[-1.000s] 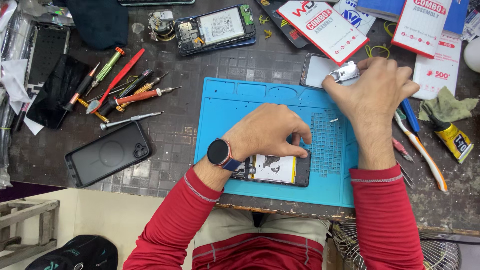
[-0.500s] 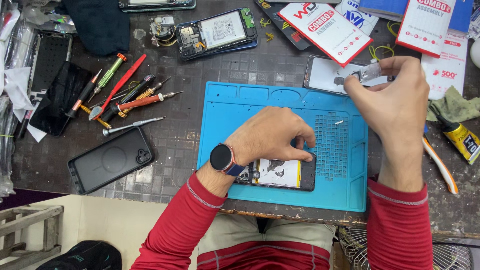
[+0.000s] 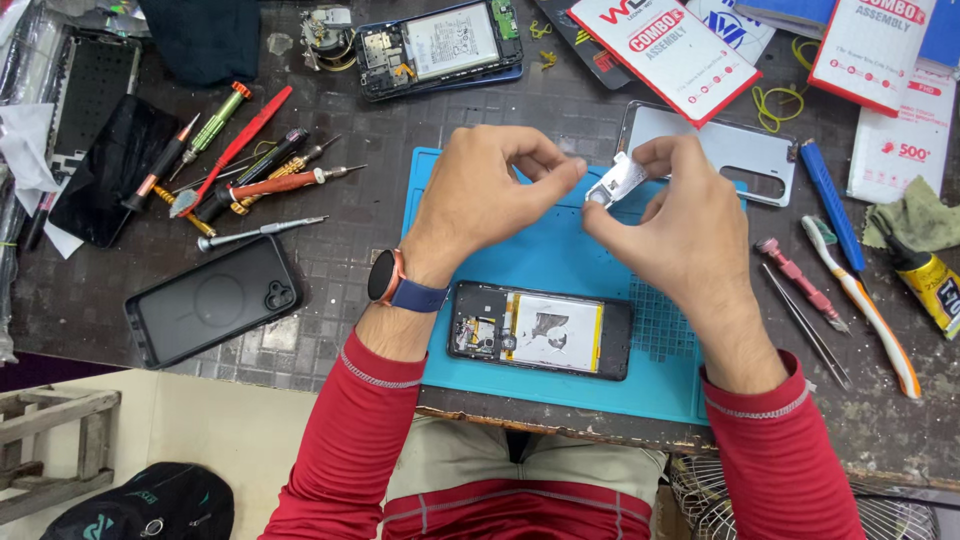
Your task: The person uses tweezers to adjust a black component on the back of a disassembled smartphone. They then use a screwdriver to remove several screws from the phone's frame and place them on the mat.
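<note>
Lifted off the opened phone point(image 3: 540, 330), left hand point(image 3: 480, 195) joins right hand point(image 3: 680, 225), both pinching the small silver part point(image 3: 615, 182) at frame centre.

Phone-repair workbench: opened phone point(image 3: 540, 343), screwdrivers point(image 3: 245, 175).

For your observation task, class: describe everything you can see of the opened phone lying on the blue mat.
The opened phone lies flat with its back cover off, long side across the blue mat, near the mat's front edge. It has a dark frame. A pale battery with a yellow edge fills the middle, carrying a dark smudge-like mark; circuit parts and small components sit at its left end, and the right end is dark. Neither hand touches it: the left hand and right hand are raised beyond it, holding a small silvery part.
</note>
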